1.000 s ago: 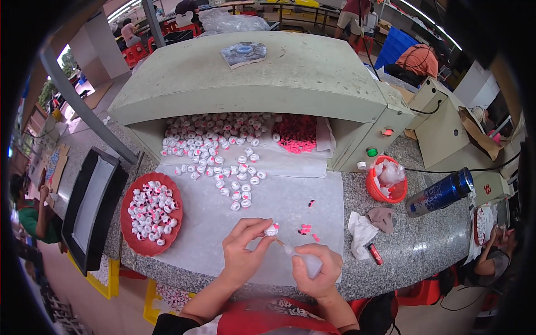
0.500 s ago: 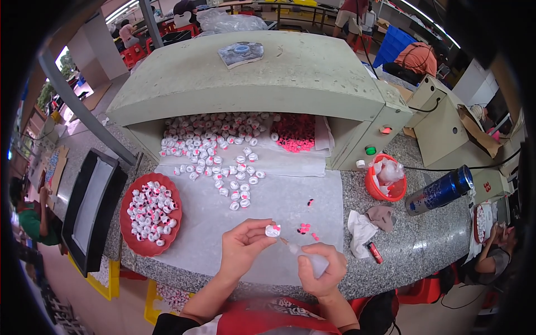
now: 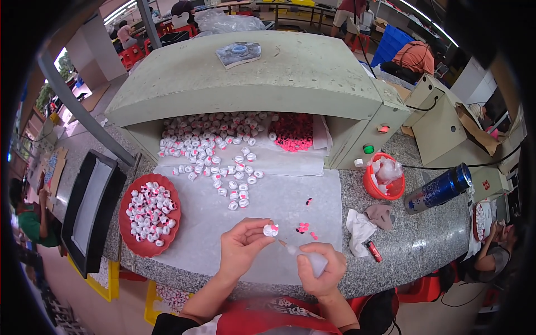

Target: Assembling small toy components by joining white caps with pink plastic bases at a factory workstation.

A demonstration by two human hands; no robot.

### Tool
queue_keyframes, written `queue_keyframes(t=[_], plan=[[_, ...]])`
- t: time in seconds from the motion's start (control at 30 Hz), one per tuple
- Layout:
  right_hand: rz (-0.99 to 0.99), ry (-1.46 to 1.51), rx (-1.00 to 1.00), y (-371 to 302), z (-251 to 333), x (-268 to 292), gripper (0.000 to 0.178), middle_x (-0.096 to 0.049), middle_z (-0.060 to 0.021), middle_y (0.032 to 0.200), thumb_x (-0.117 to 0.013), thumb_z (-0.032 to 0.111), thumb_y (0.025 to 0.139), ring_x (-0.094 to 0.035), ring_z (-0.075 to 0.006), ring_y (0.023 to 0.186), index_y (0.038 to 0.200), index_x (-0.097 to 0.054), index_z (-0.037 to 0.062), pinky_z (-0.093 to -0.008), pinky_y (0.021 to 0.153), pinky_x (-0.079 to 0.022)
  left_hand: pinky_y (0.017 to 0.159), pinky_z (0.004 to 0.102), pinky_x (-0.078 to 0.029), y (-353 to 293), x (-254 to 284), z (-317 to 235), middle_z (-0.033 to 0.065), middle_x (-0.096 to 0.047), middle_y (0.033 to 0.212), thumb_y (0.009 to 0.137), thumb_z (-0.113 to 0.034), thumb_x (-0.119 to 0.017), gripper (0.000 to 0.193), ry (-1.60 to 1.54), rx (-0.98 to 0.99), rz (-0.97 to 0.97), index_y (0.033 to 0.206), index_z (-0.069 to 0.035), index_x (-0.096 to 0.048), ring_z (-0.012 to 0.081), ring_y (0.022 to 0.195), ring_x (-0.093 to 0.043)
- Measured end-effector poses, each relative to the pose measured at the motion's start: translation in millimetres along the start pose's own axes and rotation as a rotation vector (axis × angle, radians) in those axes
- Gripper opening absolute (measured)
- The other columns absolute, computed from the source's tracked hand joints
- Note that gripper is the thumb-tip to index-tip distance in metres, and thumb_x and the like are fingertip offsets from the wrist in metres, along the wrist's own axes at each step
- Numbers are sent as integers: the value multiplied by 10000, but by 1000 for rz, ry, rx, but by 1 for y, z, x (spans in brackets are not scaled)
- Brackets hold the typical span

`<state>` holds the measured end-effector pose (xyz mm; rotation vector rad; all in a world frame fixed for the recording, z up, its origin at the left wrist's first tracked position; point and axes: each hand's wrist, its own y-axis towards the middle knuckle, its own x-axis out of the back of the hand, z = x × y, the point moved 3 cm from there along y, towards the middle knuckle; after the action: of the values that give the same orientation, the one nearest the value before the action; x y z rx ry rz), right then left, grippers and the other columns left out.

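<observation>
Between the thumb and fingers of my left hand [image 3: 241, 247] is a small white figurine head [image 3: 271, 230] with a pink mark. My right hand [image 3: 322, 272] grips a translucent squeeze bottle [image 3: 314, 261], its thin nozzle tip just below the head; whether they touch I cannot tell. Beyond them, small pink pieces [image 3: 303, 228], some with black, lie on the white paper sheet [image 3: 195, 223]. Similar white heads [image 3: 243, 195] stand in rows farther back and pile up inside the beige box [image 3: 240, 89], beside a heap of pink and black pieces [image 3: 294, 137].
A red dish [image 3: 124, 223] full of small white parts stands left, next to a black tray [image 3: 75, 245]. On the right are an orange-red basket [image 3: 375, 190] with plastic inside, a blue tumbler [image 3: 438, 190], cloths [image 3: 360, 230] and a small red tube [image 3: 374, 252]. Other people work around.
The view has shifted very slightly. My hands keep nearly the same pose, with the white head and the bottle still in them.
</observation>
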<state>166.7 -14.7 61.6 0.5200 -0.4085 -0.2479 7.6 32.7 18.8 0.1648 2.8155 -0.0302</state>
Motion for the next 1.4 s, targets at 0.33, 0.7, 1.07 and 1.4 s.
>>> queue_keyframes(t=[0.33,0.7,1.07,1.4], plan=[[-93,275,-703,21,-169,-9,239,-605,-119,715,-587,139,737,-609,-184,631,912,-597,-24,-295,496,-482,738,231,-499,-1,7,17,125,-608,942,716,120,-606,305,11,30,-27,1003,45,-536,151,864,-603],[276,219,-679,27,-89,-28,139,-602,-40,665,-682,23,693,-569,-90,633,809,-620,-22,-223,568,-447,734,230,-498,0,11,24,124,-598,956,737,128,-574,314,88,89,-36,1032,37,-518,151,878,-599],[250,137,-379,13,-37,-26,95,-636,-51,699,-695,65,700,-612,-126,663,764,-631,34,-235,621,-469,805,266,-500,-3,-5,14,153,-519,1108,714,166,-562,322,273,-177,36,1013,47,-544,184,942,-578],[207,315,-452,7,-38,-30,172,-623,-44,722,-700,27,679,-594,-107,665,841,-642,36,-222,589,-459,824,287,-488,-2,5,9,163,-538,1079,750,128,-557,285,-68,-38,153,1025,52,-559,208,963,-565]])
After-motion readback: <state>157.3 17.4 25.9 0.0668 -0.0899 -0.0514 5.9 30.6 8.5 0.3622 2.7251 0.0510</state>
